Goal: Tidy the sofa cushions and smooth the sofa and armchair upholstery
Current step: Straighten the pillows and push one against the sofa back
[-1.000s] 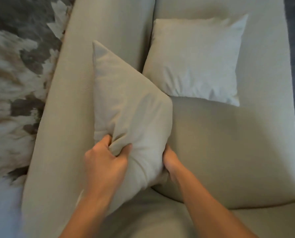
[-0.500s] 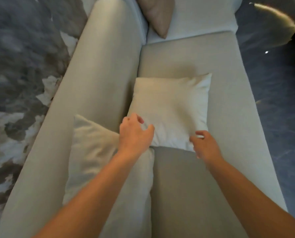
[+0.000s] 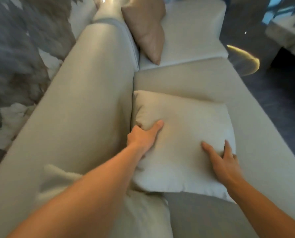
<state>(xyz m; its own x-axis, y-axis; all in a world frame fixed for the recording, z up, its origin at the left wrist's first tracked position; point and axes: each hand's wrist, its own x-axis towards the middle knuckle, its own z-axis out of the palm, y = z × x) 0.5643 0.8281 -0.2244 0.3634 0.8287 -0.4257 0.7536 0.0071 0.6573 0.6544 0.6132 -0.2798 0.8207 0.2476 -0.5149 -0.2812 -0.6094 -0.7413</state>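
Sofa (image 3: 84, 103) fills my view, long pale backrest on the left, seat running ahead. White cushion (image 3: 182, 138) lies flat on the seat, its left edge tucked against the backrest. A second pale cushion (image 3: 143, 215) sits nearer me, partly under my left forearm; a tan cushion (image 3: 148, 31) leans at the far end. My left hand (image 3: 143, 137) pinches the white cushion's left edge, thumb on top. My right hand (image 3: 224, 162) presses spread fingers into its right side. It dents readily: soft, probably light, best gripped at edges or corners.
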